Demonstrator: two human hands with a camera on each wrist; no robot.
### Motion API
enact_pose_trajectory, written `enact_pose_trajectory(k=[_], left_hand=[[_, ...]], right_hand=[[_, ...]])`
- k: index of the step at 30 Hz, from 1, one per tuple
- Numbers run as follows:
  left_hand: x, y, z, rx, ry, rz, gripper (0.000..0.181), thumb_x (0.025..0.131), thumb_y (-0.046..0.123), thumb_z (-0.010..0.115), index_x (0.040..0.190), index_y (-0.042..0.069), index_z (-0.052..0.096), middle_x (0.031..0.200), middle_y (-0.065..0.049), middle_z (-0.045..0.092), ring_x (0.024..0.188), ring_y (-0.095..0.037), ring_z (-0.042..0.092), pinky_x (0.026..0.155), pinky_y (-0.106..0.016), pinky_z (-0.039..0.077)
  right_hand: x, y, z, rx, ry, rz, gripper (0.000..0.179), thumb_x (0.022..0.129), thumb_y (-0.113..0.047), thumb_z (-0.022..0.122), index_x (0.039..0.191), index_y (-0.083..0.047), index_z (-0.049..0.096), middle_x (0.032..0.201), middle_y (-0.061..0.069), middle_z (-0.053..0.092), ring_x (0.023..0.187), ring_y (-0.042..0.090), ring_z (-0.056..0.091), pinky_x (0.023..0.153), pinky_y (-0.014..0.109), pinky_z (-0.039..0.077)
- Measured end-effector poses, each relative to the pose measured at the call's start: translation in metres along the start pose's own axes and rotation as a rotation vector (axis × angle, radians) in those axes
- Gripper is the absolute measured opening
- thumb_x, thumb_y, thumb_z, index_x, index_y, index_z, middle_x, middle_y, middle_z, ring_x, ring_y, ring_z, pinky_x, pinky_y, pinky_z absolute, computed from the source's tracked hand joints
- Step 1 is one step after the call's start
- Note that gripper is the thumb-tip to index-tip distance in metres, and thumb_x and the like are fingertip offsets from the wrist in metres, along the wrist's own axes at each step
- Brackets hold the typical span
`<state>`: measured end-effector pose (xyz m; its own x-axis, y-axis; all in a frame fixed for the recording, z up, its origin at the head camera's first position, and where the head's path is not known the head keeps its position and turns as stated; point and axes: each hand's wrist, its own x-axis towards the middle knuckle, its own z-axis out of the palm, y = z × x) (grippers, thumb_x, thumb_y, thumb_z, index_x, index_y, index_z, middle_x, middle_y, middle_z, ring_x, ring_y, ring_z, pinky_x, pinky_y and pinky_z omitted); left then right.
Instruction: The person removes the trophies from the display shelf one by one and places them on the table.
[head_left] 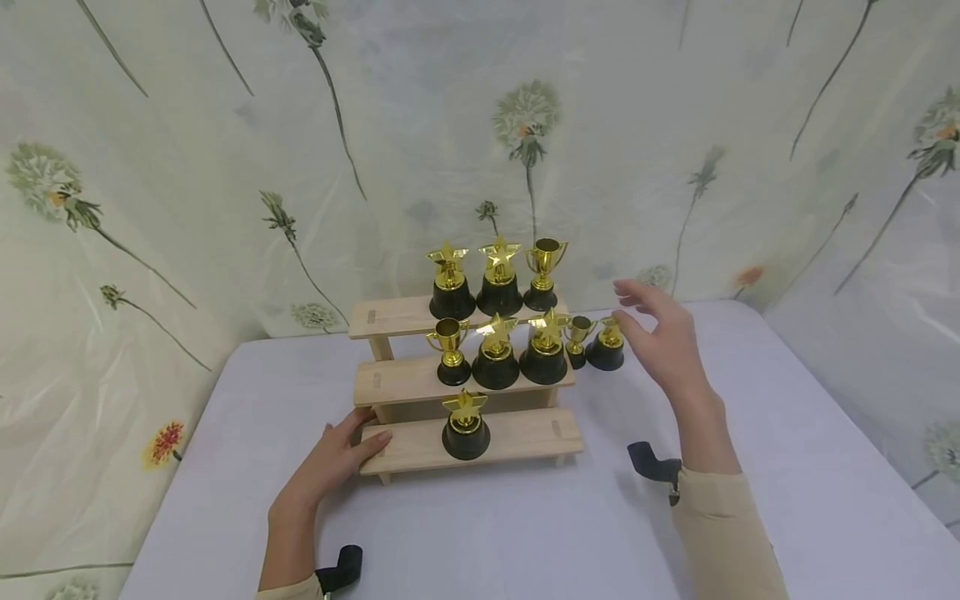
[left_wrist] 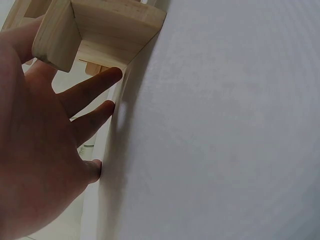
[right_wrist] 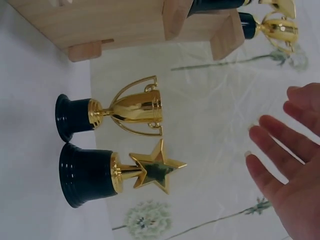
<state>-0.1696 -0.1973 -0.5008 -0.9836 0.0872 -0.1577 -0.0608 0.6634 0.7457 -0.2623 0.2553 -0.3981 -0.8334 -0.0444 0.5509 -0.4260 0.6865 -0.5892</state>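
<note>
A three-step wooden display stand (head_left: pixel 408 450) holds gold trophies on black bases. My left hand (head_left: pixel 332 461) holds its lowest board at the left end, thumb on top; in the left wrist view the other fingers (left_wrist: pixel 87 95) spread out below the board. My right hand (head_left: pixel 663 346) is raised with nothing in it, fingers apart, beside a star trophy (head_left: pixel 606 350). That trophy and a small cup trophy (right_wrist: pixel 135 107) stand upright on the table, right of the stand. In the right wrist view, a gap separates the fingertips from both.
Two star trophies and a cup trophy (head_left: pixel 545 271) stand on the top step. A cup trophy (head_left: pixel 451 350) and two star trophies fill much of the middle step. One star trophy (head_left: pixel 466 429) is on the lowest. A flowered sheet (head_left: pixel 420 125) hangs behind the white-covered table (head_left: pixel 465 533).
</note>
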Motion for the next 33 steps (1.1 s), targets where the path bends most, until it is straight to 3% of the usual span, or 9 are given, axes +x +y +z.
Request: enact_pose_trajectory(k=[5, 9, 13, 33], left_hand=[[0.000, -0.001, 0.000, -0.003, 0.002, 0.004, 0.076, 0.093, 0.060, 0.057, 0.152, 0.016, 0.040, 0.155, -0.011, 0.045, 0.152, -0.034, 0.027, 0.124, -0.060, -0.007], [0.000, 0.000, 0.001, -0.004, 0.000, 0.000, 0.075, 0.093, 0.059, 0.058, 0.152, 0.016, 0.040, 0.155, -0.012, 0.045, 0.152, -0.034, 0.027, 0.124, -0.060, -0.007], [0.000, 0.000, 0.001, 0.001, 0.002, -0.005, 0.075, 0.093, 0.059, 0.058, 0.152, 0.016, 0.040, 0.155, -0.012, 0.045, 0.152, -0.034, 0.027, 0.124, -0.060, -0.007], [-0.002, 0.002, -0.001, 0.012, 0.001, 0.000, 0.079, 0.093, 0.058, 0.057, 0.156, 0.018, 0.032, 0.151, -0.011, 0.050, 0.151, -0.033, 0.028, 0.124, -0.060, -0.006]], right_hand=[[-0.001, -0.009, -0.002, 0.019, -0.010, -0.056, 0.041, 0.094, -0.008, 0.064, 0.135, -0.015, 0.060, 0.129, 0.010, 0.066, 0.113, 0.029, 0.063, 0.102, 0.051, 0.049], [-0.002, -0.016, -0.003, 0.037, -0.015, -0.108, 0.042, 0.091, -0.005, 0.067, 0.132, -0.014, 0.062, 0.126, 0.008, 0.068, 0.108, 0.026, 0.065, 0.103, 0.027, 0.049], [-0.003, -0.022, -0.003, 0.054, -0.024, -0.135, 0.043, 0.091, -0.004, 0.068, 0.132, -0.015, 0.063, 0.122, 0.007, 0.070, 0.106, 0.025, 0.066, 0.098, 0.007, 0.039], [-0.009, -0.047, -0.008, 0.103, -0.094, -0.249, 0.046, 0.088, 0.000, 0.070, 0.131, -0.014, 0.064, 0.117, 0.006, 0.071, 0.103, 0.017, 0.065, 0.099, 0.007, 0.040]])
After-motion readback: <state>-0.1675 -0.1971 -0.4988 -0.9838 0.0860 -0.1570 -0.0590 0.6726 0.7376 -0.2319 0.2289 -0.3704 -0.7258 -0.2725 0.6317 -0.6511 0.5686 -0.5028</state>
